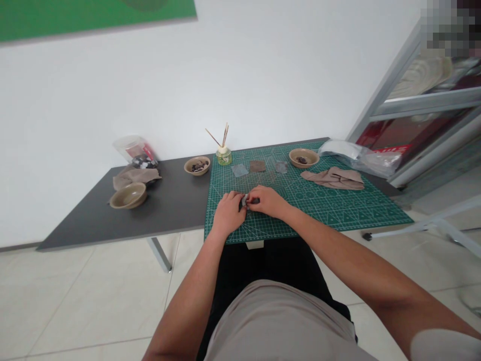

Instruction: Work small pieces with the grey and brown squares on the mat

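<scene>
Over the near part of the green cutting mat (319, 213), both my hands meet around a small grey piece (244, 200). My left hand (229, 213) pinches it from the left, its fingers curled. My right hand (269, 201) is closed on it from the other side, thumb and fingertips together. Most of the piece is covered by my fingers, and its kind cannot be made out. Just beyond my hands lie a light blue-grey square (239, 170), a brown square (257, 166) and a smaller grey square (281, 167), all thin and flat.
Behind the squares stands a reed diffuser (224, 156). Bowls with dark stones sit at right (304, 158) and left (197, 166); another bowl (128, 196) is further left, by a brown cloth (137, 176) and a plastic tub (134, 149). Another cloth (336, 178) and plastic bag (361, 158) lie right.
</scene>
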Tool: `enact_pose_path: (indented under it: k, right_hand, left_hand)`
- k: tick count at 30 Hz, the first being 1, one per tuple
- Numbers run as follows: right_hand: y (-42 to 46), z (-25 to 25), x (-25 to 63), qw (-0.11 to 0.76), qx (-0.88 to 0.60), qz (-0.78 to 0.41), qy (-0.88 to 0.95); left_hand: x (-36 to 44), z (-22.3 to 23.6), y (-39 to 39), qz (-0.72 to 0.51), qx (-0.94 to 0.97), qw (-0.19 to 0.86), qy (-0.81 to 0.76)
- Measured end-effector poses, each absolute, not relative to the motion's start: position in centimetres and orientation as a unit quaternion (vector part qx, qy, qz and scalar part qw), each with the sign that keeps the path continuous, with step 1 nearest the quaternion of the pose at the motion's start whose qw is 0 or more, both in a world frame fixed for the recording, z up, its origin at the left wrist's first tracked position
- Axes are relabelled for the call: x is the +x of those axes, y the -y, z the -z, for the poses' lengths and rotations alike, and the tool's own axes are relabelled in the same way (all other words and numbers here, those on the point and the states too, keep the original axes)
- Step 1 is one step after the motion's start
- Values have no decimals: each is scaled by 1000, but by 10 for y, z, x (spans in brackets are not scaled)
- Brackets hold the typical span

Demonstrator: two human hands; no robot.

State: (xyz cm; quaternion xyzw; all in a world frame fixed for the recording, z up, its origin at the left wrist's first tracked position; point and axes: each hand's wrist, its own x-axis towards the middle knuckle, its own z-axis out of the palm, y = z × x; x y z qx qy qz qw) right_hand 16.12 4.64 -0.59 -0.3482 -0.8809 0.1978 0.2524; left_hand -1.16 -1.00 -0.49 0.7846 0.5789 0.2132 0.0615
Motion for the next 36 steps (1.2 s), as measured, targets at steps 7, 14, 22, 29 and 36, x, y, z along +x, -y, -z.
enact_pose_path:
  k: [7,14,22,29,36]
  right_hand:
    - [-49,8,161,266,-394,-172,863]
    - [-42,2,165,251,-358,-205,876]
    - [-53,8,160,271,-388,-192,860]
    - [-42,5,164,271,-353,-224,867]
    - [-38,3,169,274,-349,-213,870]
  left_hand:
    - [-12,6,9,-205,784,58,-583]
    - [-13,5,10,-208,786,61,-579]
    - [-11,3,11,-199,781,68,-588]
    - [-12,2,10,-199,780,77,-588]
    - [-12,4,10,-186,781,62,-592]
